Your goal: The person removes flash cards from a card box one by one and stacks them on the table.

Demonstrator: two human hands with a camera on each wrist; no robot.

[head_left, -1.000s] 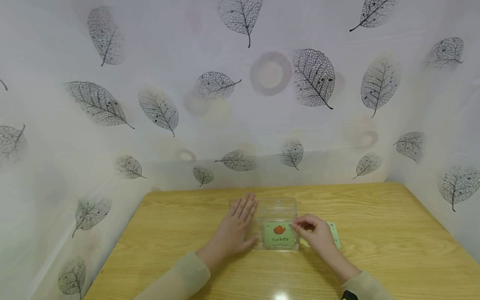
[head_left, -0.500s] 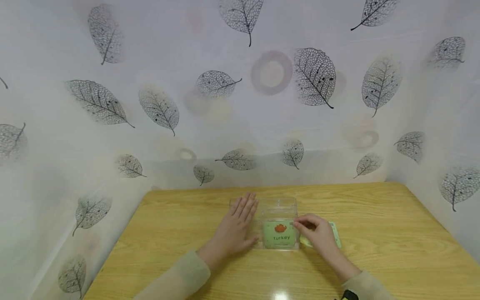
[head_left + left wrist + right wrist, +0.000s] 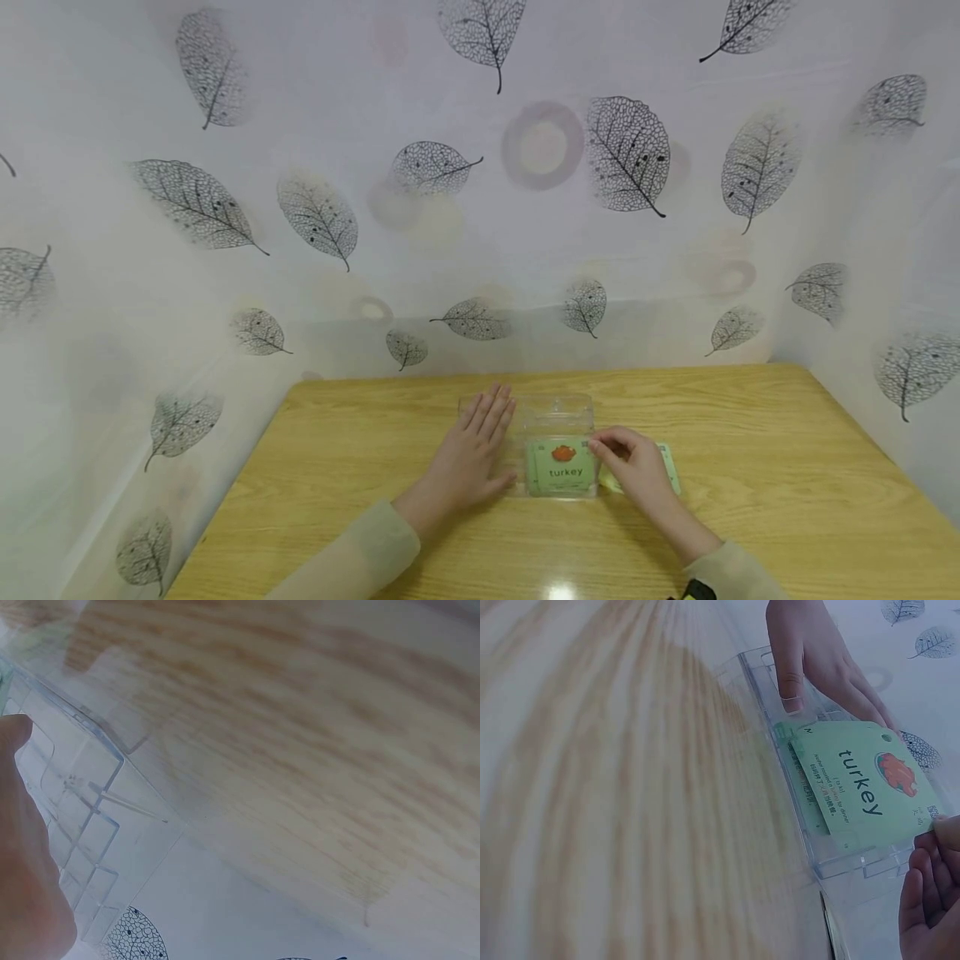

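A green flashcard [image 3: 862,787] printed with "turkey" and a roast bird lies tilted over a clear plastic box [image 3: 557,406]. Thumb and fingers of my right hand [image 3: 633,467] pinch its right edge; the right wrist view shows the grip at one corner. Beneath it, more green card [image 3: 808,791] shows inside the box. My left hand [image 3: 468,462] rests flat with straight fingers on the left part of the clear plastic, thumb near the box's left side. In the left wrist view only part of that hand [image 3: 26,862] appears, beside the clear plastic ridges [image 3: 90,825].
More green cards [image 3: 667,468] lie on the wooden table [image 3: 337,467] to the right, partly hidden behind my right hand. A white cloth with leaf prints [image 3: 480,250] hangs behind the table and along both sides. A dark watch [image 3: 699,591] is on the right wrist.
The turkey card has shifted slightly right and up, and a card beneath now shows along its left edge. My right hand has moved slightly with it; the left hand stays in place.
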